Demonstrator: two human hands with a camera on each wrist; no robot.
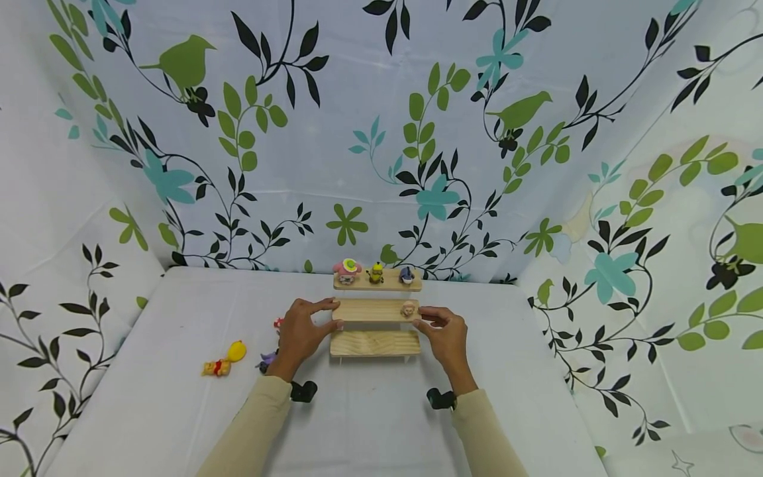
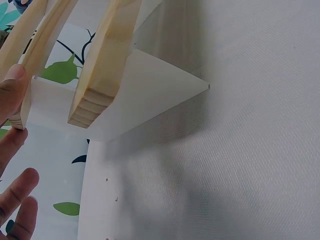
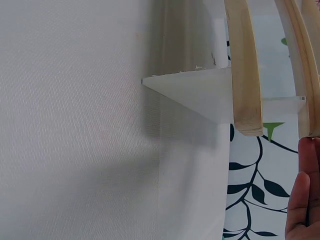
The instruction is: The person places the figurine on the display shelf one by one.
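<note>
A small three-tier wooden display shelf stands on the table, its lower plank (image 1: 375, 343) carried by a white triangular bracket (image 2: 155, 92). My left hand (image 1: 300, 336) pinches the left end of the middle plank (image 1: 366, 309) between thumb and index finger. At that plank's right end, my right hand (image 1: 446, 339) grips with thumb and fingers. A tan figurine (image 1: 408, 308) sits on the middle plank near the right fingers. Along the top plank (image 1: 391, 281) stand a pink figurine (image 1: 347, 271), a yellow one (image 1: 375, 273) and a dark blue one (image 1: 406, 275).
Left of the shelf on the white table (image 1: 179, 318) lie a bear figurine in red (image 1: 216, 368) and a yellow balloon-like piece (image 1: 236, 351). A purple figurine (image 1: 266, 362) and a red-and-white item (image 1: 277, 324) are partly hidden by the left hand. A patterned curtain (image 1: 334, 159) hangs behind.
</note>
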